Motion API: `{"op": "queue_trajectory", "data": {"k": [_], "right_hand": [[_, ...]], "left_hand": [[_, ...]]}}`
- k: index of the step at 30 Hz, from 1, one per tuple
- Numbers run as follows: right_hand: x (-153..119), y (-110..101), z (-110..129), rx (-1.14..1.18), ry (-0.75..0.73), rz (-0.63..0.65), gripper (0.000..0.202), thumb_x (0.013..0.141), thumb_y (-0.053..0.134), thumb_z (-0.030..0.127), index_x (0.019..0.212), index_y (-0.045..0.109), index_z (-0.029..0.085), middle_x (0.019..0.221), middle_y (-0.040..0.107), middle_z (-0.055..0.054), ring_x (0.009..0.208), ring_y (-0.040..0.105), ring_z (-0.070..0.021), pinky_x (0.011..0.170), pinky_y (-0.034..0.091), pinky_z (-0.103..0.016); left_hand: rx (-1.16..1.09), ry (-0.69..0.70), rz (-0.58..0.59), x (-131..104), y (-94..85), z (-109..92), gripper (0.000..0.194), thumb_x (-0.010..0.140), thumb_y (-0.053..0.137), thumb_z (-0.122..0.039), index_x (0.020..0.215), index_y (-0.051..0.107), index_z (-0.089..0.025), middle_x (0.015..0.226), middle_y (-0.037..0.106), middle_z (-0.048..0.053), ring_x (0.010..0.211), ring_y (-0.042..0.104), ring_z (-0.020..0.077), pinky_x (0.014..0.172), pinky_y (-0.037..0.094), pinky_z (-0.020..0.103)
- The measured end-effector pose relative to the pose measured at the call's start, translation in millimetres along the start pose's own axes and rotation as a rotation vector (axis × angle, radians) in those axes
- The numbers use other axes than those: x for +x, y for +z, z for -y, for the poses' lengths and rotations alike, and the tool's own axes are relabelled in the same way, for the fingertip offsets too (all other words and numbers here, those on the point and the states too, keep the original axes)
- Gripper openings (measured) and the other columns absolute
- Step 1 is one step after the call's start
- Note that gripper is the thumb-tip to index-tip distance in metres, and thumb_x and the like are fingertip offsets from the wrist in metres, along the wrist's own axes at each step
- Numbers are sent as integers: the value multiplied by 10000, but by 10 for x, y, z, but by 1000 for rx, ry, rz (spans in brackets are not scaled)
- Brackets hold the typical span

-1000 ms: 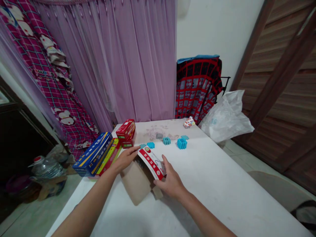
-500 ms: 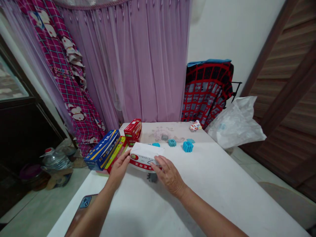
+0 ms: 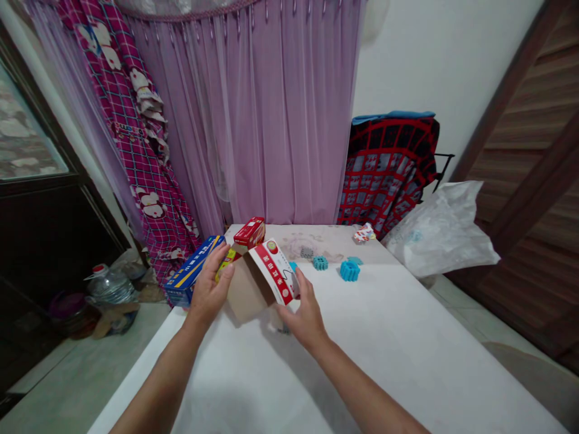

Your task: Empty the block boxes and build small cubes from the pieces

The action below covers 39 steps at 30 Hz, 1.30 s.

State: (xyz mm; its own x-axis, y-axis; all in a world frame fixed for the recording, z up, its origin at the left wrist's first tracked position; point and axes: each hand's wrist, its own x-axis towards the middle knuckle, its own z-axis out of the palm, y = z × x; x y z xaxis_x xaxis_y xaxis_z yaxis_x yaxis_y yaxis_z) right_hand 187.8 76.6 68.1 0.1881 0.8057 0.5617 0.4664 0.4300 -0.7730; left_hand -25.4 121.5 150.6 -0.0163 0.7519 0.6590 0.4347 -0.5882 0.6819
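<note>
A small white-and-red cardboard box is tilted between my hands over the white table, its plain brown cardboard turned toward me. My left hand presses on its left side, thumb and fingers along the cardboard. On the right edge, by the printed panel, my right hand grips with thumb below and fingers behind. Under the box a grey toothed block shows only in part. Left of my left hand lies a blue box, with a yellow box partly hidden beside it.
A red box stands behind. Blue toothed blocks and a grey one lie farther back on the table. A crumpled wrapper sits at the far edge; a white plastic bag is at the right.
The box has been turned from lying level, white top up, to a steep tilt with brown cardboard showing. My left hand has risen along its left side. The view has shifted slightly left.
</note>
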Motion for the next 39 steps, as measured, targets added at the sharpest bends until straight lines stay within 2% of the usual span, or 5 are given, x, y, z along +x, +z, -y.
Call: {"op": "queue_trajectory", "data": {"k": [5, 11, 21, 27, 39], "right_hand": [[-195, 397, 98, 556, 754, 200, 882, 720, 701, 368, 1482, 288, 204, 1179, 620, -94, 895, 673, -203, 793, 564, -343], [-468, 563, 84, 591, 1012, 255, 704, 804, 622, 410, 1430, 387, 189, 928, 671, -48, 720, 641, -156, 651, 517, -284], [-210, -162, -346, -337, 342, 504, 297, 752, 575, 220, 1023, 696, 229, 1081, 694, -51, 999, 621, -214, 894, 440, -321], [-216, -41, -498, -554, 78, 705, 455, 723, 675, 288, 1169, 628, 210, 1164, 642, -89, 1083, 551, -253, 909, 408, -329], [540, -97, -912, -574, 199, 455, 519, 762, 655, 327, 1267, 580, 230, 1182, 655, -81, 1107, 577, -236, 946, 413, -309]], "left_hand": [[287, 188, 99, -166, -32, 15, 443, 918, 481, -407, 1316, 552, -225, 1366, 590, 98, 1289, 529, 234, 1107, 404, 452], [519, 227, 250, -777, -55, 305, 423, 913, 480, -419, 1264, 600, -216, 1276, 659, 108, 1188, 612, 244, 1036, 470, 445], [631, 327, 465, -1298, 34, 406, 371, 866, 591, -330, 1222, 628, -232, 1147, 729, 91, 1129, 644, 280, 1093, 354, 556], [604, 301, 510, -1197, 151, 343, 207, 837, 554, -166, 947, 704, -256, 894, 767, 20, 1041, 665, 242, 1140, 268, 553], [623, 451, 475, -1308, 183, 405, 285, 855, 526, -118, 1052, 638, -291, 894, 763, -33, 1135, 644, 203, 1218, 29, 490]]}}
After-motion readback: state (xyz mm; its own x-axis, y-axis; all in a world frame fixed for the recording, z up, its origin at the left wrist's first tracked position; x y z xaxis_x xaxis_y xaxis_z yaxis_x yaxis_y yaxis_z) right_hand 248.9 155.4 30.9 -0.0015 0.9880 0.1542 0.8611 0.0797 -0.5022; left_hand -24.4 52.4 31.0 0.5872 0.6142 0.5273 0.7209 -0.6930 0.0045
